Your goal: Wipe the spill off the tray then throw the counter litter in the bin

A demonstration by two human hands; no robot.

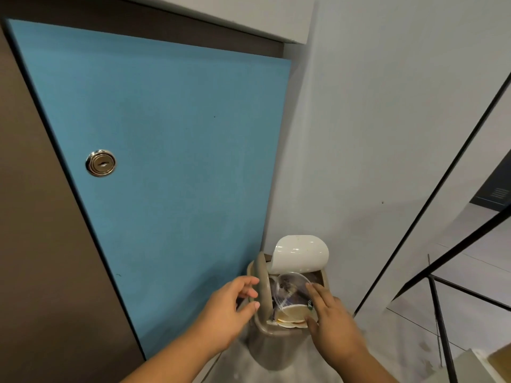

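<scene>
Left hand (232, 308): fingers half curled, with the tips at the outer face of the bin's upright beige flap (262, 275) and the thumb near the rim below it; I cannot tell whether it pinches the flap or only leans on it.
Right hand (330, 319): spread nearly flat, fingers straight, the fingertips (312, 288) resting on the right edge of a clear plastic lid (293, 291); the thumb lies just beside the lid's lower edge, and nothing is wrapped in the hand.
Clear plastic lid: tilted in the bin's mouth, directly ahead of the right hand's fingers and between the two hands.
Bin (276, 344): beige, standing on the floor, just in front of and under both hands, its opening uncovered.
White lid flap (301, 252): raised at the far side of the opening, beyond the fingertips.
Other litter: pale paper cups (293, 316) lie in the opening under the clear lid, close to the right thumb.
Blue door (166, 161): to the left of the left hand, with a round metal lock (101, 163) well above it.
Black railing (442, 313): to the right of the right hand, apart from it.
</scene>
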